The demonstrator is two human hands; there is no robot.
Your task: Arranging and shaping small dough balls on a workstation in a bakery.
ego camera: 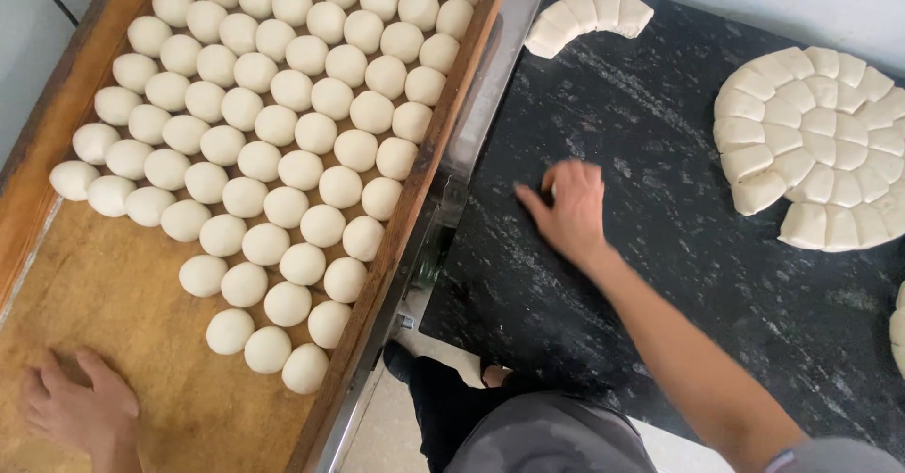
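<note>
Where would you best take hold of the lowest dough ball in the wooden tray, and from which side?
Take the lowest dough ball around its round sides, coming from above and from the tray's bare lower end. It sits at the tip of the rows, with neighbours only on its upper side, so fingers fit below it. The left hand rests nearest.

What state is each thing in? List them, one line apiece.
Dough balls: rounded, packed in rows on the tray.
Wooden tray: partly filled, near end bare.
Cut dough pieces: unrolled, fanned on the dark counter.
Small dough arc: cut, unrolled.
Left hand: flat on the tray, holding nothing.
Right hand: cupped on the counter; anything under it is hidden.
</note>
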